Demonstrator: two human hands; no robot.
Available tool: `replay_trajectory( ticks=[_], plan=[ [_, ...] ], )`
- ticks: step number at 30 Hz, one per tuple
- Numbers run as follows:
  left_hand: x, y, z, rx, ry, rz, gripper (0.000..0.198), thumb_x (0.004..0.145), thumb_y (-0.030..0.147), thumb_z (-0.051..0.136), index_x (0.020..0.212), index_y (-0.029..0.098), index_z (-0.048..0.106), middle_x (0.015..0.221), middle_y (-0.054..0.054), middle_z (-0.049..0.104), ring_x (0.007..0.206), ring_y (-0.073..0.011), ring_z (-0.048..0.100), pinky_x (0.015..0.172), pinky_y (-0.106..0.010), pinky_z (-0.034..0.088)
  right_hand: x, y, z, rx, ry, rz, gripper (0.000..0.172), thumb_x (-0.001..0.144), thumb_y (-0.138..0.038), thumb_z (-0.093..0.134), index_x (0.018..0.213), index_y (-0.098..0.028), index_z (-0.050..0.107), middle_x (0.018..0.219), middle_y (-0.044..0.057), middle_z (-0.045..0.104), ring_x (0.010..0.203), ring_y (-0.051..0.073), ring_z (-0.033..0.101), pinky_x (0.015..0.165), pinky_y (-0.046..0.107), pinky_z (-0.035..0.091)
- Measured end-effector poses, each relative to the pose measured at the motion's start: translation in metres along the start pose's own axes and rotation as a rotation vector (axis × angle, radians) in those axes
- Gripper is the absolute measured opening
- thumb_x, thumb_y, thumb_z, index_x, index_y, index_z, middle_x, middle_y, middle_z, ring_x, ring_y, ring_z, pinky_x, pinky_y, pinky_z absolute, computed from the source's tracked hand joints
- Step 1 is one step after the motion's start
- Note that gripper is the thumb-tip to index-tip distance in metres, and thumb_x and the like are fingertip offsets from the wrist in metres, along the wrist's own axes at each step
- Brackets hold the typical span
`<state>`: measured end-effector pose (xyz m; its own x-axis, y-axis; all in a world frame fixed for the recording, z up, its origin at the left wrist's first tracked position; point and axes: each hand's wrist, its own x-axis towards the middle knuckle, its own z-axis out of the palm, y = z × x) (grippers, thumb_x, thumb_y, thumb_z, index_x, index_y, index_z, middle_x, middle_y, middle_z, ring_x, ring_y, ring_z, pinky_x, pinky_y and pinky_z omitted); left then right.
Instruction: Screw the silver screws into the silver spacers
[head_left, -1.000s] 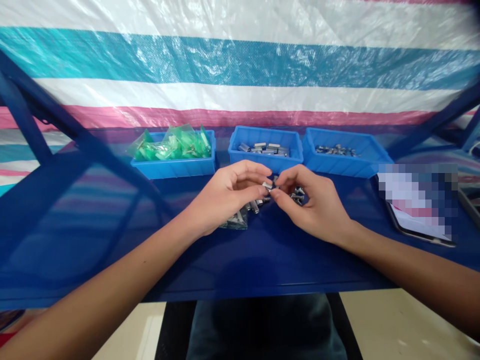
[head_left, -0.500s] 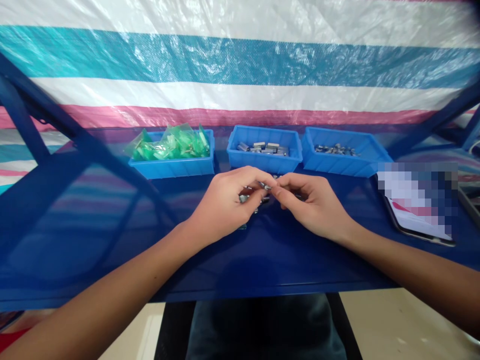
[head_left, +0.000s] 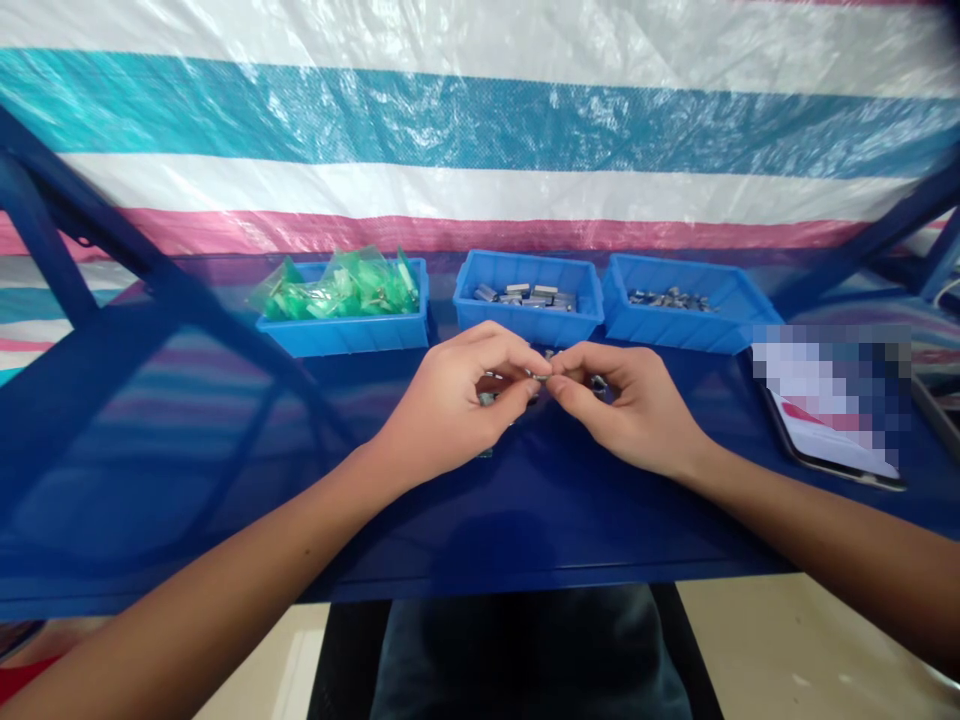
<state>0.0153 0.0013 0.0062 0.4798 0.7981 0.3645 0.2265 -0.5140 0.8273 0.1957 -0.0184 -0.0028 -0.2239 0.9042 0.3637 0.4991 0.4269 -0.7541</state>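
Fingertip to fingertip over the blue table, my left hand (head_left: 476,405) and my right hand (head_left: 626,400) both pinch one small metal part (head_left: 541,377). The fingers cover most of it, so its exact kind does not show. Under and behind the hands lie several small metal pieces (head_left: 487,398) on the table, partly hidden by my fingers. Beyond the hands, the middle blue bin (head_left: 529,320) holds several silvery metal blocks (head_left: 517,290).
At the left a blue bin (head_left: 345,335) holds green plastic bags (head_left: 360,285). The right blue bin (head_left: 690,330) contains small metal parts (head_left: 671,299). A phone (head_left: 844,440) lies on the table (head_left: 187,500) at the right. Blue frame bars slope up on both sides.
My fingertips have closed in around the small metal part, which shows less than before. Both hands have otherwise stayed in nearly the same place.
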Motion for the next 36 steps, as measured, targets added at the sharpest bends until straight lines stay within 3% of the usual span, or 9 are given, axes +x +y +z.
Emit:
replay_trajectory(
  ticks=[6,10,14,22,27,33,36],
  plan=[
    [-0.0018,0.0008,0.0006,-0.079,-0.036,-0.041,0.014,0.081,0.017,0.059,0.095,0.015,0.062,0.095,-0.004,0.062,0.082,-0.0117,0.065,0.073,-0.023,0.055,-0.0004,0.0002,0.0002,-0.034,0.035,-0.059,0.007,0.078,-0.018,0.058,0.073,-0.018,0.062,0.054,-0.004,0.054,0.048,0.007,0.046,0.046,0.02,0.035],
    [-0.0002,0.0025,-0.0003,-0.157,-0.067,-0.181,0.021,0.084,0.027,0.06,0.101,0.015,0.059,0.087,-0.003,0.065,0.073,-0.0108,0.063,0.065,-0.022,0.053,-0.0008,-0.0002,0.0018,-0.067,0.11,-0.124,0.006,0.076,-0.015,0.059,0.072,-0.019,0.059,0.052,-0.005,0.053,0.047,0.007,0.046,0.046,0.02,0.035],
    [0.0024,0.003,-0.0014,-0.208,-0.099,-0.255,0.02,0.084,0.031,0.06,0.094,0.014,0.059,0.077,-0.002,0.065,0.063,-0.009,0.061,0.059,-0.021,0.051,-0.0014,0.0011,0.003,-0.08,0.136,-0.183,0.007,0.077,-0.014,0.059,0.078,-0.02,0.058,0.053,-0.006,0.053,0.049,0.007,0.048,0.048,0.02,0.038],
    [0.0026,0.0014,-0.001,-0.199,-0.009,-0.128,0.008,0.081,0.017,0.061,0.088,0.015,0.059,0.081,-0.002,0.064,0.07,-0.01,0.062,0.061,-0.021,0.051,-0.0022,0.003,0.0029,-0.079,0.107,-0.158,0.01,0.081,-0.016,0.059,0.09,-0.02,0.059,0.057,-0.006,0.054,0.049,0.007,0.047,0.049,0.02,0.038],
    [0.002,-0.0005,0.0005,-0.171,0.022,-0.088,0.006,0.08,0.014,0.06,0.086,0.015,0.059,0.084,-0.002,0.065,0.076,-0.0107,0.064,0.064,-0.02,0.052,-0.0009,0.0041,0.0026,-0.069,0.095,-0.11,0.006,0.084,-0.023,0.058,0.087,-0.019,0.06,0.056,-0.005,0.054,0.05,0.007,0.048,0.049,0.021,0.039],
    [0.0002,0.0024,0.0025,-0.118,0.006,-0.071,0.006,0.081,0.013,0.058,0.086,0.015,0.058,0.084,-0.002,0.065,0.073,-0.011,0.065,0.064,-0.021,0.054,-0.0009,0.0038,0.006,-0.143,0.158,-0.188,0.003,0.081,-0.018,0.06,0.083,-0.02,0.059,0.052,-0.007,0.052,0.048,0.008,0.048,0.049,0.021,0.039],
    [-0.0006,0.0032,0.0029,-0.034,0.025,-0.038,0.011,0.082,0.015,0.056,0.093,0.016,0.058,0.089,-0.003,0.067,0.079,-0.0121,0.066,0.071,-0.022,0.053,0.0012,-0.001,-0.0031,-0.246,0.206,-0.278,0.004,0.08,-0.018,0.061,0.081,-0.022,0.06,0.051,-0.006,0.053,0.046,0.009,0.049,0.049,0.023,0.04]
  ],
)
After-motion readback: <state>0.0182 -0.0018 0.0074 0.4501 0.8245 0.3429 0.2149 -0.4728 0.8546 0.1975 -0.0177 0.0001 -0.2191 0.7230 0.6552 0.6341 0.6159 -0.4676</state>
